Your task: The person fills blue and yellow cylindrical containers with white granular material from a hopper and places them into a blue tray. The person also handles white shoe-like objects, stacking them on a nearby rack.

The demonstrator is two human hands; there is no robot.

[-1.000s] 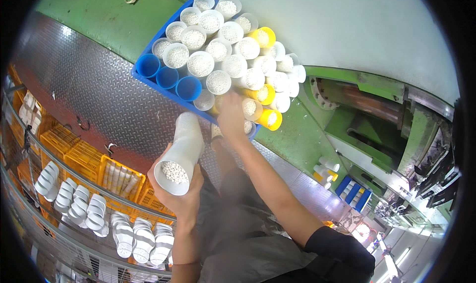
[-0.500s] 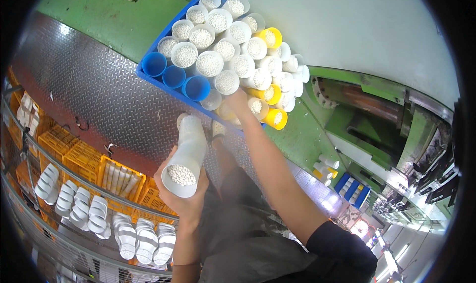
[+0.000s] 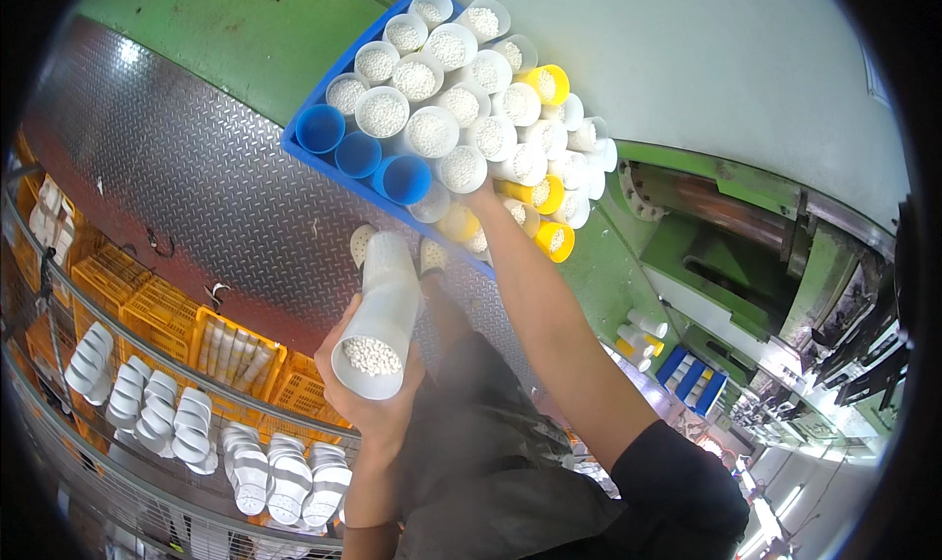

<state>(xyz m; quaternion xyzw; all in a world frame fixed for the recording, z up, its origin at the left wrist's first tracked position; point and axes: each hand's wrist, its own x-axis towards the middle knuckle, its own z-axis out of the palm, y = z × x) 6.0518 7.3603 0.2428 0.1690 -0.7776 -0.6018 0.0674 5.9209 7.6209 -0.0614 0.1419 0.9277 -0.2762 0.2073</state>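
Note:
My left hand (image 3: 383,413) is closed round a tall translucent white cup (image 3: 375,315), tilted so its mouth faces me, with white pellets (image 3: 373,356) inside. Another translucent section (image 3: 389,256) lines up beyond it; whether it is a separate cup I cannot tell. My right hand (image 3: 483,200) reaches in among the pellet-filled cups at the near side of a blue crate (image 3: 294,146). It is close to a white cup (image 3: 461,169) and a yellow cup (image 3: 535,193); its fingers are hidden behind the cups.
Three blue cups (image 3: 404,179) stand at the crate's left corner. The crate rests on a green machine surface (image 3: 226,40). White foam-clog pieces (image 3: 245,472) hang along a metal rack rail (image 3: 196,373) at lower left, before orange baskets (image 3: 157,310). Machinery (image 3: 746,216) stands at right.
The crate and its cups sit slightly lower and further right in view. My left hand and its cup have shifted a little right and down. My right hand stays among the cups.

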